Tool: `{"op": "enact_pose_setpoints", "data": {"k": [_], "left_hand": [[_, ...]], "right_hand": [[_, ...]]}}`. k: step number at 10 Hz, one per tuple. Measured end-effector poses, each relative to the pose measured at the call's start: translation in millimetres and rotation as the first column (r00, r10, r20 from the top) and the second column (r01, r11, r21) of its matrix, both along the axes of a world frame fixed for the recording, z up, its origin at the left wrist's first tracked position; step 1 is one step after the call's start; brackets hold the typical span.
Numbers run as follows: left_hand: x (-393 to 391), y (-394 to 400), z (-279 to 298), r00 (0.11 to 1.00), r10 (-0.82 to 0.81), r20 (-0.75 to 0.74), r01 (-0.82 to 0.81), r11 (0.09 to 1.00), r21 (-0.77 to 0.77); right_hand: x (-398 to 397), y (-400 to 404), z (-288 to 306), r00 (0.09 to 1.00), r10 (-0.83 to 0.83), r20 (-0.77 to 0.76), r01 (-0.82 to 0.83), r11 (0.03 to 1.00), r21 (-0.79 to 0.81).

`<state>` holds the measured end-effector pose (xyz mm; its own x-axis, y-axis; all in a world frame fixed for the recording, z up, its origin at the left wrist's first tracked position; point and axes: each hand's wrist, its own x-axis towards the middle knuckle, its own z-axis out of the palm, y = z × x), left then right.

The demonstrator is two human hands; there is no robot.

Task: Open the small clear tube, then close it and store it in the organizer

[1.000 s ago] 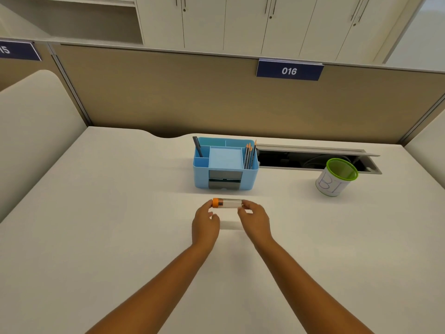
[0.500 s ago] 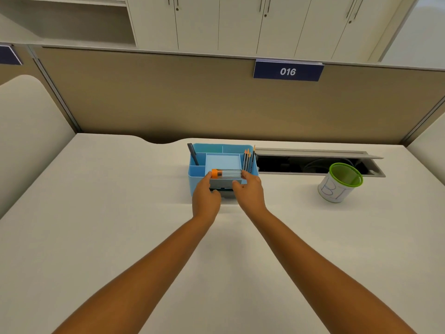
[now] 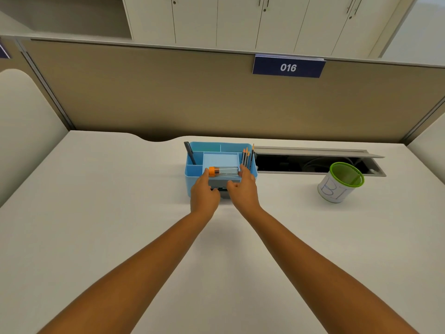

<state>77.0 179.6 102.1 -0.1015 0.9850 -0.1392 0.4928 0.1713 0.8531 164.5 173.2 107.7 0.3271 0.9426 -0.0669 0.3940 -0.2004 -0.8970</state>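
Note:
The small clear tube (image 3: 225, 170) with its orange cap on the left end lies sideways over the front middle compartment of the light blue organizer (image 3: 192, 177). My left hand (image 3: 204, 191) has its fingertips at the capped end. At the bare end, my right hand (image 3: 243, 189) touches the tube with its fingertips. Both hands hold the tube between them, and the cap is on. My forearms reach in from the bottom of the view.
The organizer holds a dark pen (image 3: 190, 153) at its left and several pencils (image 3: 248, 156) at its right. A white cup with a green rim (image 3: 341, 182) stands to the right. An open cable slot (image 3: 313, 162) runs behind it, under the beige partition.
Both hands have carried the tube from the bare desk in front of the organizer forward and up onto its front middle compartment. The camera has tilted closer to the organizer.

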Motion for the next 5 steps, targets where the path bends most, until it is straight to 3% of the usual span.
{"op": "enact_pose_setpoints", "data": {"k": [3,5], "left_hand": [[2.7,2.5,-10.5,0.999,-0.029,-0.033,0.029,1.0,0.011],[-0.6,-2.1,-14.6,0.999,-0.015,-0.044,0.018,0.997,0.071]], "right_hand": [[2.1,2.2,-8.1,0.994,0.043,0.103,-0.04,0.999,-0.029],[4.9,0.5,-0.2,0.999,0.004,0.034,-0.005,1.0,0.026]]}}
